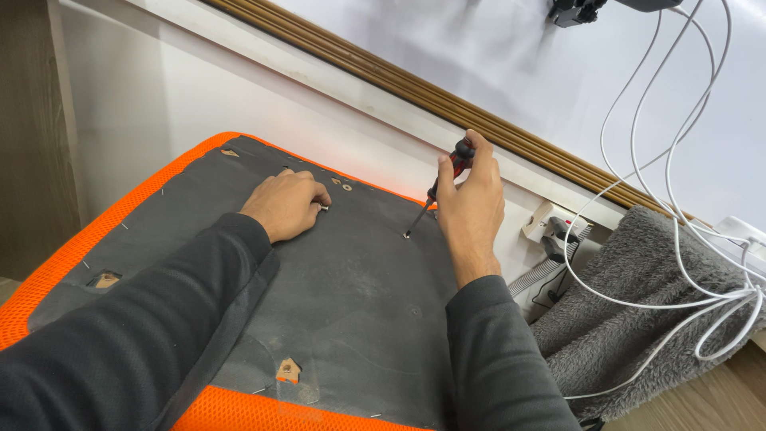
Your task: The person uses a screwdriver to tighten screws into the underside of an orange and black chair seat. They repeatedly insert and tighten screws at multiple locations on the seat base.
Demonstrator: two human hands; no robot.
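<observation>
An upturned chair seat lies before me, its underside covered in dark grey fabric with an orange mesh border. My right hand grips a red-and-black screwdriver; its tip rests in a screw hole near the seat's far edge. My left hand presses flat on the fabric, its fingers curled near a small metal part. Both arms wear dark sleeves.
A white wall with a brown ribbed strip runs behind the seat. To the right lie a grey fluffy blanket, several white cables, a wall socket with plug and a corrugated hose. A wooden panel stands at far left.
</observation>
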